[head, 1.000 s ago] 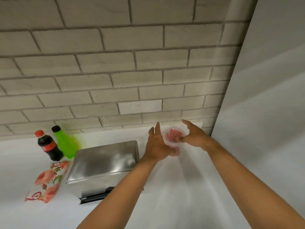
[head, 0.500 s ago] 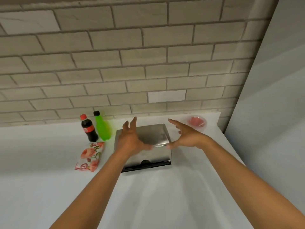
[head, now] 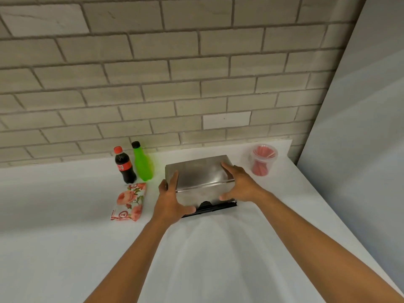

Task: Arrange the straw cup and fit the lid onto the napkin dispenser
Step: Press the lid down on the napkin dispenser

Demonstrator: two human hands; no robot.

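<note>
A steel napkin dispenser (head: 199, 176) lies on the white counter near the brick wall, its shiny lid on top and a black base edge showing at the front. My left hand (head: 172, 199) grips its left side and front corner. My right hand (head: 239, 184) holds its right side, fingers over the top edge. The clear straw cup (head: 263, 159) holding red straws stands upright at the back right, apart from both hands.
A cola bottle (head: 123, 165) and a green bottle (head: 142, 161) stand by the wall left of the dispenser. A floral napkin pack (head: 129, 201) lies in front of them. A grey panel (head: 360, 138) borders the white counter (head: 65, 237) on the right.
Both hands let go of the straw cup at the back right, moved left and closed on the two sides of the dispenser. The camera view shifted right and down.
</note>
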